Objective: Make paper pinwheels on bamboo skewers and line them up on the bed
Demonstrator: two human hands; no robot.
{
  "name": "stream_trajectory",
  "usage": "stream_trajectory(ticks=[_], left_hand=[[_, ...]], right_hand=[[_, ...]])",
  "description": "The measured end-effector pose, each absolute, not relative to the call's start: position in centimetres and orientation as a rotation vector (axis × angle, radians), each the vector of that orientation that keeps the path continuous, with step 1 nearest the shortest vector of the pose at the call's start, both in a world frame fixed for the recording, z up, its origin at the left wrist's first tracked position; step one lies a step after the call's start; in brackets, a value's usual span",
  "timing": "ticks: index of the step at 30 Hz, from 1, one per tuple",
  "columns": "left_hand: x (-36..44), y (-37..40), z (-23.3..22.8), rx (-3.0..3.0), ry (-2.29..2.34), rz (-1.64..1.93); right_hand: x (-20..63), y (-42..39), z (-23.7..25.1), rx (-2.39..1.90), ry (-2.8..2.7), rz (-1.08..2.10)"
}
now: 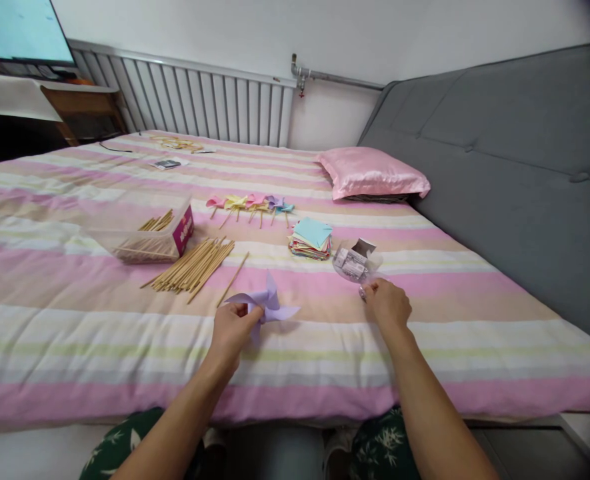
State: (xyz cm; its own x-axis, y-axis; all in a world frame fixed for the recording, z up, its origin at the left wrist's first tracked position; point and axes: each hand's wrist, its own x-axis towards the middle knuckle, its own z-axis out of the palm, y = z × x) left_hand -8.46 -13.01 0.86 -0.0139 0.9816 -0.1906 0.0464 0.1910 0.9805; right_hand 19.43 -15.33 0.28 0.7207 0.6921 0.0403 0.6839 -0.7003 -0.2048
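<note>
Left hand (232,328) pinches a flimsy purple paper pinwheel (267,305) at its hub; right hand (387,301) pinches something small beside a pin box (353,261).

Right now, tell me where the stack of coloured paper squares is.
In the head view, the stack of coloured paper squares lies mid-bed, right of the loose wooden sticks, below the row of finished pinwheels and left of the clear packet.

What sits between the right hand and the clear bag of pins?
Nothing visible. The right hand is at the near edge of the clear bag, only bare bedspread around it. The left hand holds the purple pinwheel.
</note>
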Motion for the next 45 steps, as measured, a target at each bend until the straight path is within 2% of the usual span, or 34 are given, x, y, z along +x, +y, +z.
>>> stream_trajectory(ticks=[12,25,45], left_hand=[[-8.43,-13.05,1.01,1.079,1.326,1.048],[-8.38,-13.22,1.51,1.088,1.365,1.033],[-8.35,-13.15,1.12,1.041,1.315,1.049]], right_hand=[[19.77,-15.13,0.11,-2.738,-1.140,0.097],[19.81,-15.20,0.12,-2.736,-1.265,-0.084],[20.15,-15.20,-0.41,-2.716,-1.249,-0.094]])
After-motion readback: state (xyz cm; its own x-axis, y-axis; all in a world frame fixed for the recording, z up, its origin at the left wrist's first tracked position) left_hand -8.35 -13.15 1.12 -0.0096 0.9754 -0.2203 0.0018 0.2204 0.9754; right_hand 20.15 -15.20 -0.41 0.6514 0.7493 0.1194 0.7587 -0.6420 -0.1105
